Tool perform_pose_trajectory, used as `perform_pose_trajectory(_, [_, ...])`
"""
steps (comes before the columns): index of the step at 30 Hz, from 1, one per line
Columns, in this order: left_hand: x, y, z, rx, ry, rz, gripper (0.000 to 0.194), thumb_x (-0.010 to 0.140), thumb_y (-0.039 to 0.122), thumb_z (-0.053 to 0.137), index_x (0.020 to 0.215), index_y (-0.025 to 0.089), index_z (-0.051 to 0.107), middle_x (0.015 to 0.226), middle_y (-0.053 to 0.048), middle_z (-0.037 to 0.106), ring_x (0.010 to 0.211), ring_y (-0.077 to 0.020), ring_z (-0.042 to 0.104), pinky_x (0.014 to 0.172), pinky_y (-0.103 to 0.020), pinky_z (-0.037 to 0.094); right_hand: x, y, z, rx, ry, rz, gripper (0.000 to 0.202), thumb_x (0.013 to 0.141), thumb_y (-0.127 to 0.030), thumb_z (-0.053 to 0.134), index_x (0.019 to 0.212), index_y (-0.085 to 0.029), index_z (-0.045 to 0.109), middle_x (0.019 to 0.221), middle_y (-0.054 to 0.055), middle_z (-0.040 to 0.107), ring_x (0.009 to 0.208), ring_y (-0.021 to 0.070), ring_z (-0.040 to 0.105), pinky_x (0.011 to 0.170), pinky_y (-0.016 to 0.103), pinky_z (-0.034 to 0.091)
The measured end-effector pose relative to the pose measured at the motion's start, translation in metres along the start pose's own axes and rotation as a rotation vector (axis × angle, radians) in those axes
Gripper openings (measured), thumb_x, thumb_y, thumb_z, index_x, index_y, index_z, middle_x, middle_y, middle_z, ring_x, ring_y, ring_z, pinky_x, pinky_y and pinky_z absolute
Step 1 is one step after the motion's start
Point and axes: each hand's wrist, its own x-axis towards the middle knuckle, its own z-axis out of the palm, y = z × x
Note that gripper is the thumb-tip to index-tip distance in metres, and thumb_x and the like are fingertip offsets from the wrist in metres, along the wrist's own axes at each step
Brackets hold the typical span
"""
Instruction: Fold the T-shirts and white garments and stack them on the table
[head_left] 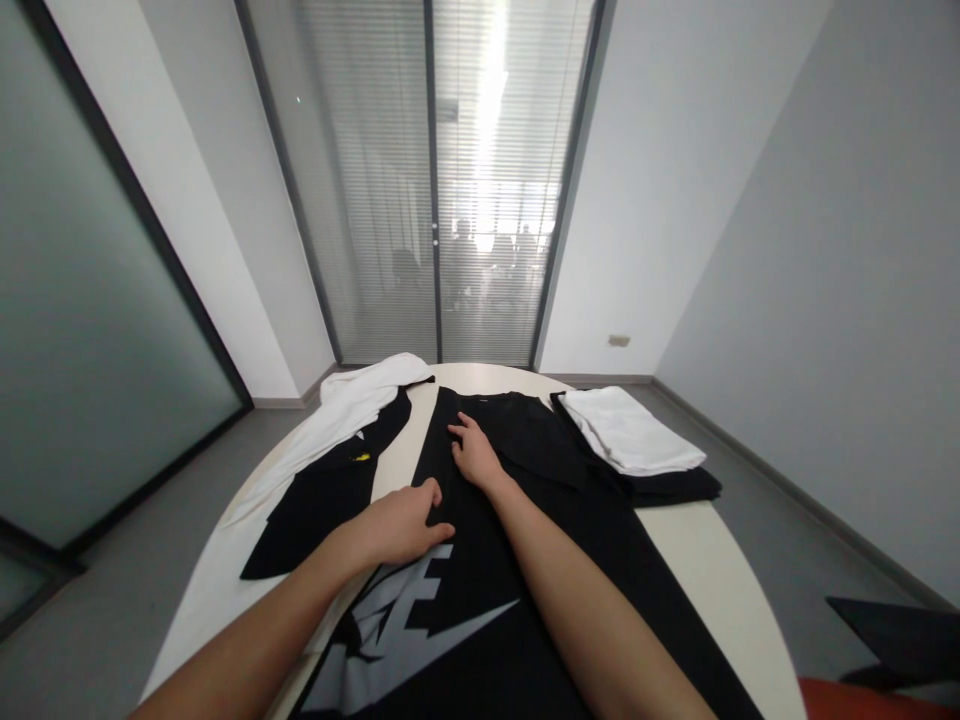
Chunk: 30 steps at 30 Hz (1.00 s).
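Black garment [484, 560]: spread mid-counter [705, 560]
Left hand [405, 524]: loose, thumb and forefinger parted, at garment's left edge
Right hand [474, 450]: loose, fingers spread, over garment's far part
Right side: folded white cloth [630, 430] atop black cloth [675, 486]

A narrow bare strip of bench [401, 450] runs inward from the far edge, between the black clothes [330, 500] and white cloth [360, 390] on the left and the black garment [487, 575] in the middle; the left fingers [433, 490] and forearm block its near end. A thin band lies free along the far edge, beyond the garment. Towards the right edge, folded white cloth [630, 430] on folded black cloth [675, 487] stands in the way, right against the garment. Nearer, the right edge offers a wider bare strip. The right fingers [466, 422] and forearm bar the garment's middle.
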Motion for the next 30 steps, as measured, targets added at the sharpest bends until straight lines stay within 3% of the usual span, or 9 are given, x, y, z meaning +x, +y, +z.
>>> perform_pose_trajectory(4, [-0.015,0.01,-0.006,-0.043,-0.205,0.124,0.037,0.085,0.046,0.058,0.111,0.02,0.062,0.091,-0.006,0.074,0.077,-0.0212,0.068,0.061,-0.027,0.044,-0.006,-0.005,-0.004,-0.163,0.001,0.023,0.039,0.093,-0.022,0.049,0.126,-0.017,0.069,0.142,0.011,0.057,0.129,0.027,0.051,0.111,0.041,0.039])
perform_pose_trajectory(9, [-0.025,0.015,-0.013,-0.116,-0.489,0.127,0.044,0.085,0.047,0.057,0.119,0.02,0.058,0.078,-0.002,0.073,0.046,-0.0144,0.057,0.046,-0.024,0.04,-0.009,-0.009,-0.01,-0.199,-0.065,0.001,0.044,0.097,-0.035,0.048,0.132,-0.016,0.064,0.144,0.012,0.055,0.129,0.0292,0.05,0.107,0.043,0.042])
perform_pose_trajectory(15, [-0.029,0.008,-0.009,0.105,-0.347,0.133,0.034,0.068,0.047,0.073,0.089,0.024,0.059,0.071,-0.001,0.07,0.056,-0.0187,0.059,0.044,-0.026,0.034,-0.01,-0.009,-0.011,-0.204,-0.074,0.009,0.045,0.096,-0.036,0.049,0.135,-0.018,0.062,0.146,0.011,0.053,0.132,0.0285,0.047,0.108,0.042,0.039])
perform_pose_trajectory(17, [-0.033,0.009,-0.009,0.096,-0.375,0.165,0.035,0.066,0.044,0.075,0.088,0.025,0.055,0.068,0.001,0.067,0.055,-0.0184,0.058,0.044,-0.025,0.033,-0.011,-0.01,-0.011,-0.214,-0.08,0.013,0.045,0.097,-0.037,0.048,0.136,-0.019,0.061,0.148,0.011,0.051,0.132,0.0281,0.047,0.109,0.042,0.038])
perform_pose_trajectory(21, [-0.039,0.021,-0.01,-0.121,-0.667,0.145,0.04,0.07,0.037,0.075,0.098,0.025,0.048,0.055,0.008,0.058,0.046,-0.0155,0.057,0.047,-0.023,0.04,-0.015,-0.012,-0.009,-0.318,-0.044,0.021,0.044,0.099,-0.039,0.043,0.137,-0.023,0.06,0.148,0.012,0.051,0.136,0.0289,0.043,0.113,0.048,0.029])
perform_pose_trajectory(24, [-0.034,0.025,-0.007,-0.316,-0.853,0.116,0.022,0.084,0.035,0.063,0.097,0.023,0.05,0.063,0.005,0.062,0.043,-0.0126,0.056,0.05,-0.024,0.046,-0.018,-0.01,-0.004,-0.361,-0.045,0.023,0.05,0.102,-0.043,0.035,0.143,-0.022,0.054,0.152,0.015,0.046,0.143,0.0318,0.036,0.116,0.051,0.023])
perform_pose_trajectory(26, [-0.026,0.023,-0.003,-0.367,-0.831,0.135,0.007,0.089,0.028,0.052,0.09,0.021,0.055,0.069,0.003,0.064,0.045,-0.011,0.055,0.05,-0.024,0.046,-0.018,-0.008,-0.001,-0.325,-0.121,0.049,0.056,0.103,-0.044,0.03,0.151,-0.019,0.044,0.158,0.016,0.036,0.148,0.0329,0.028,0.118,0.052,0.019])
perform_pose_trajectory(27, [-0.021,0.019,0.0,-0.353,-0.751,0.161,0.008,0.089,0.025,0.05,0.087,0.021,0.057,0.071,0.002,0.065,0.046,-0.0105,0.055,0.05,-0.023,0.045,-0.017,-0.006,0.001,-0.3,-0.165,0.067,0.058,0.103,-0.045,0.029,0.154,-0.019,0.038,0.161,0.016,0.031,0.15,0.0329,0.023,0.119,0.053,0.017])
perform_pose_trajectory(30, [-0.006,0.007,0.004,-0.187,-0.344,0.244,0.006,0.084,0.023,0.058,0.085,0.021,0.063,0.072,0.002,0.067,0.056,-0.0114,0.058,0.055,-0.022,0.041,-0.014,-0.004,0.003,-0.264,-0.251,0.099,0.061,0.102,-0.044,0.027,0.158,-0.018,0.029,0.165,0.014,0.018,0.153,0.032,0.013,0.121,0.052,0.011])
